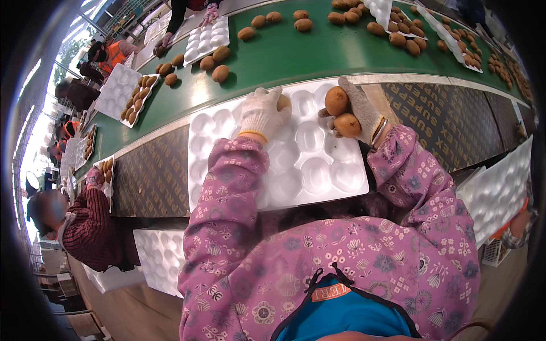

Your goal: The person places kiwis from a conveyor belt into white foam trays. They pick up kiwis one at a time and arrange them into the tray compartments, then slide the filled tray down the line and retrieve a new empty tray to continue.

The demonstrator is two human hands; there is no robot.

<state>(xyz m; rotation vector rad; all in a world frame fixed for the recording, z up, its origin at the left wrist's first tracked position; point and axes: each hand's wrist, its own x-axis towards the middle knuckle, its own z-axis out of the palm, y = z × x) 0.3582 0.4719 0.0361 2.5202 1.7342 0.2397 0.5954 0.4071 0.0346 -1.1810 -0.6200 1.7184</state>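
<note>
Before me lies a white moulded plastic fruit tray (315, 174) with rows of round hollows. Its visible hollows hold no fruit. My left hand (263, 111), in a white knit glove, is over the tray's far middle, gripping a kiwifruit (283, 102) that shows partly past the fingers. At the tray's far right corner, my right hand (360, 113) wears a greyish, soiled knit glove. Two kiwifruit, an upper one (336, 101) and a lower one (347, 125), rest in its grasp. The palm and some fingers are hidden behind them.
Beyond the tray runs a green conveyor belt (273, 55) bearing loose kiwifruit (303, 24). A co-worker's gloved hand (210, 15) touches another tray (207, 38) across it. Printed plywood (149, 179) flanks my tray. Stacked trays (160, 255) stand lower left; another person (89, 230) works leftward.
</note>
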